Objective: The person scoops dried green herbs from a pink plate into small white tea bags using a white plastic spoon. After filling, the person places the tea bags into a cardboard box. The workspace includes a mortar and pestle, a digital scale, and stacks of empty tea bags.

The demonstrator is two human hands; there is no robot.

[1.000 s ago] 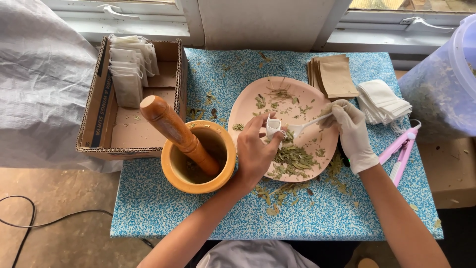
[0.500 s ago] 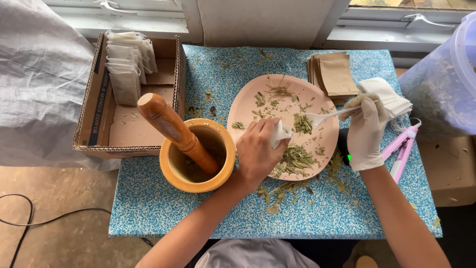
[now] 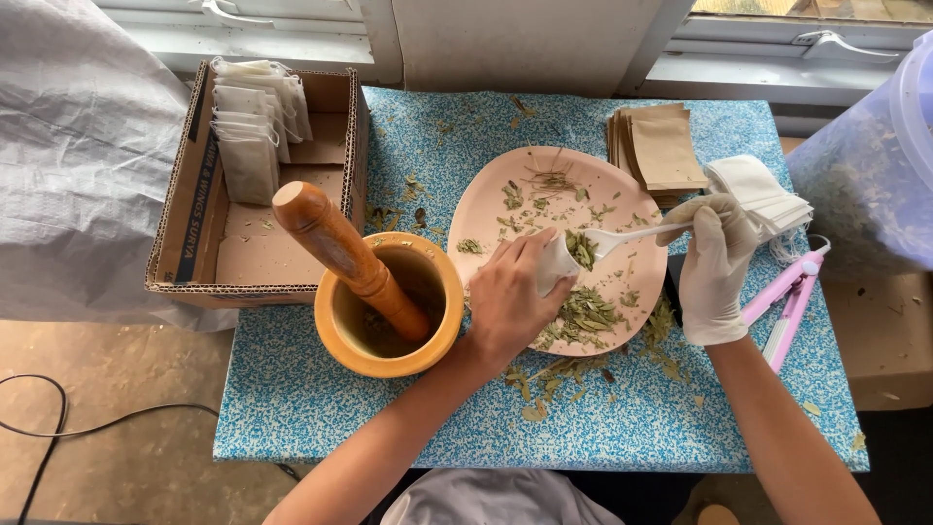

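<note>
Herb-loaded spoon over small white bag

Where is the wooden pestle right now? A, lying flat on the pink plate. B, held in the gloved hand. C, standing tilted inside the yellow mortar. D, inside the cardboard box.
C: the wooden pestle leans in the yellow mortar, its lower end in the bowl and no hand on it.
</note>
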